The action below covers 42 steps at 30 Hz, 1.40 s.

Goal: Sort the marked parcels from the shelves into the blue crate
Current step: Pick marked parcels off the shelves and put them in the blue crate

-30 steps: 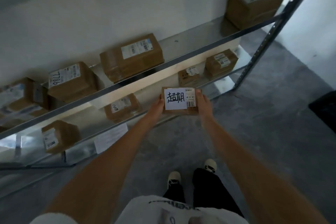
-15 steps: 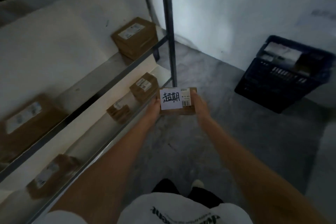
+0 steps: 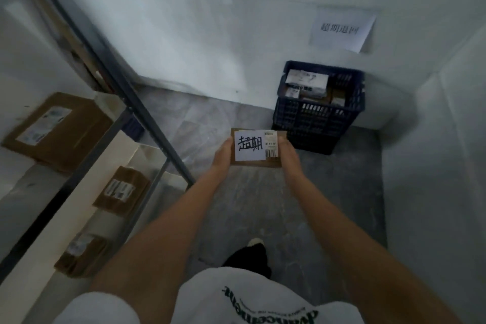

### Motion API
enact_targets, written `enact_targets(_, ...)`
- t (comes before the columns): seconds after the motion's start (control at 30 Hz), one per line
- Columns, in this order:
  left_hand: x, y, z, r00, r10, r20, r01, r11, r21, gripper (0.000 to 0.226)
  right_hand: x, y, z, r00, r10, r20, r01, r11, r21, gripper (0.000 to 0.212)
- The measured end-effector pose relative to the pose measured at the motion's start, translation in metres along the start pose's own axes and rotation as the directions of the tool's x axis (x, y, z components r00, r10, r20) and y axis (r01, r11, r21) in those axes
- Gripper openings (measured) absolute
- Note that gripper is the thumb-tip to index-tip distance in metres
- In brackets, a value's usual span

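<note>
walls [image 3: 184,21]: white, meeting in a corner | floor [image 3: 342,192]: grey concrete | paper sign [image 3: 342,30]: on wall | light: dim

You've got a metal shelf rack [image 3: 110,68] running along the left edge of the grey floor [image 3: 231,118]. 3 brown boxes sit on it: a big one [image 3: 60,131] on the upper level, a smaller one [image 3: 122,191] below, another [image 3: 84,255] nearer you. The blue crate [image 3: 315,123], parcels inside, sits on the floor in the far right corner.
</note>
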<state>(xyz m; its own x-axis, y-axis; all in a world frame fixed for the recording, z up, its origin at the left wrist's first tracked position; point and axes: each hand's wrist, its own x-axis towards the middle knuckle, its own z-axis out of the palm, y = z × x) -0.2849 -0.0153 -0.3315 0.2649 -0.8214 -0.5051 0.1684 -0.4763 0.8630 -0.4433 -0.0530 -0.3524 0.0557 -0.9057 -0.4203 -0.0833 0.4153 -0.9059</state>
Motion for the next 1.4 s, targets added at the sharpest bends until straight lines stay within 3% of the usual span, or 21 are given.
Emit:
enact_targets(0.2, 0.063, 0.041, 0.059, 0.995, -0.017, 0.099, 0.011, 0.998, 0.056, 0.045, 0.067, -0.025, -0.041, 0.993, 0.019, -0.117, -0.014, 0.999, 0.044, 0.024)
enact_targets(0.4, 0.119, 0.062, 0.121, 0.986, -0.024, 0.166, -0.009, 0.981, 0.191, 0.048, 0.131, -0.028, -0.081, 0.981, 0.08, -0.176, -0.061, 0.992, 0.111, 0.044)
enact_targets(0.83, 0.268, 0.111, 0.28, 0.971, -0.128, 0.202, 0.06, 0.948, 0.311, 0.043, 0.309, -0.059, -0.21, 0.965, 0.208, -0.16, -0.189, 0.974, 0.127, 0.05)
enact_targets(1.07, 0.356, 0.131, 0.32, 0.972, -0.198, 0.124, 0.155, 0.945, 0.288, 0.044, 0.405, -0.073, -0.225, 0.951, 0.285, -0.12, -0.267, 0.953, 0.142, 0.045)
enact_targets(1.2, 0.42, 0.144, 0.331, 0.969, -0.236, 0.073, 0.205, 0.932, 0.299, 0.041, 0.46, -0.084, -0.222, 0.91, 0.404, -0.088, -0.375, 0.896, 0.239, 0.063)
enact_targets(1.33, 0.485, 0.159, 0.348, 0.956, -0.291, -0.036, 0.289, 0.917, 0.275, 0.033, 0.51, -0.091, -0.216, 0.864, 0.501, -0.044, -0.483, 0.851, 0.205, 0.036)
enact_targets(1.4, 0.515, 0.164, 0.358, 0.95, -0.31, -0.044, 0.31, 0.91, 0.276, 0.034, 0.532, -0.089, -0.212, 0.841, 0.541, -0.027, -0.525, 0.826, 0.205, 0.05)
